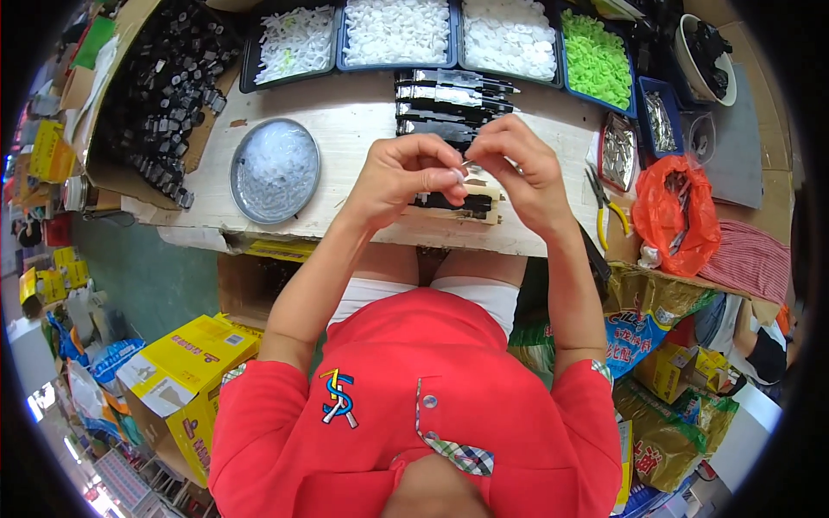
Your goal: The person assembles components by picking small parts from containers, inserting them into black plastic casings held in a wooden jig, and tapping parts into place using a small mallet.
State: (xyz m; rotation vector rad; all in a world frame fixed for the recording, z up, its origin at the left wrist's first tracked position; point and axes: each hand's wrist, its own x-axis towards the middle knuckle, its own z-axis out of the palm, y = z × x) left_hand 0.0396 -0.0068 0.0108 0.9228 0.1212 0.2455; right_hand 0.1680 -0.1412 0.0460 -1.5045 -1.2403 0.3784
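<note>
Close together above the workbench [345,112], both hands are in a pinch. My left hand [401,175] grips a small white plastic piece [458,175] between thumb and forefinger. The fingertips of my right hand [522,164] meet it from the other side, closed on a tiny thin part that is too small to name. Beneath the hands lies a light wooden block with a black part [466,207] on it. Just behind, several long black parts with shiny strips [449,93] lie in a stack.
Trays of small white pieces [397,33] and green pieces [596,60] line the back. A round dish of clear pieces [275,171] sits left, near a carton of black parts [164,112]. Yellow-handled pliers [615,220] and a red plastic bag [678,216] lie right.
</note>
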